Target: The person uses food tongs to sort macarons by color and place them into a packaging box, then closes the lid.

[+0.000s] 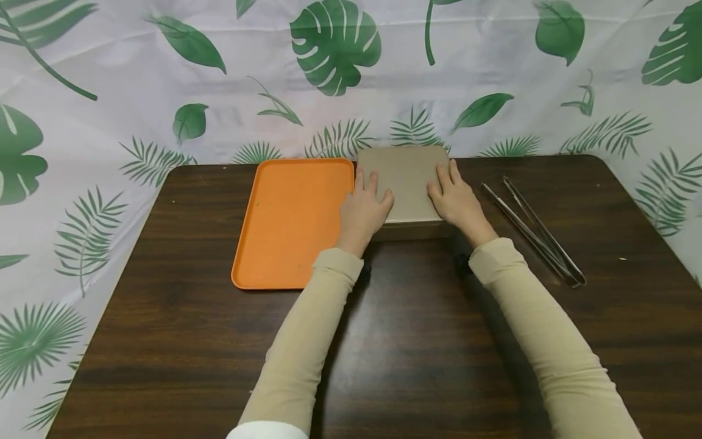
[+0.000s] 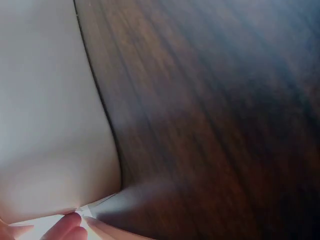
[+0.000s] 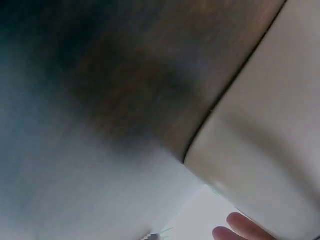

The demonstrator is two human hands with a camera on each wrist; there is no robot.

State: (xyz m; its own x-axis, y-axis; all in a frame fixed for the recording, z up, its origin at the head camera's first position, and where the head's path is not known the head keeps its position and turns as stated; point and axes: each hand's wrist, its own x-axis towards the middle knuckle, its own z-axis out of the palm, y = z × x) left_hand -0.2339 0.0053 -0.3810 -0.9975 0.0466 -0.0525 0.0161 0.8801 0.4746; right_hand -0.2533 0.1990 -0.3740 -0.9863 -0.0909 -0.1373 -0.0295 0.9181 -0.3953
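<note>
A flat beige box [image 1: 408, 183] with rounded corners sits at the back of the table, its front side [image 1: 411, 230] facing me. My left hand [image 1: 364, 210] rests on its left edge, thumb and fingers fairly straight on top. On the opposite edge my right hand [image 1: 457, 198] lies the same way, with fingers extended along the top. Box wall [image 2: 55, 110] fills one side of the left wrist view, with left fingertips [image 2: 67, 227] at its rim. Right fingertips [image 3: 245, 227] show by the rim of the pale wall [image 3: 260, 115] in the right wrist view.
An orange tray [image 1: 293, 225] lies on the table directly left of the box, partly behind the left hand. Metal tongs [image 1: 534, 235] lie spread to the right of the right hand. A leaf-print cloth [image 1: 241, 67] hangs behind the dark wooden table [image 1: 406, 341].
</note>
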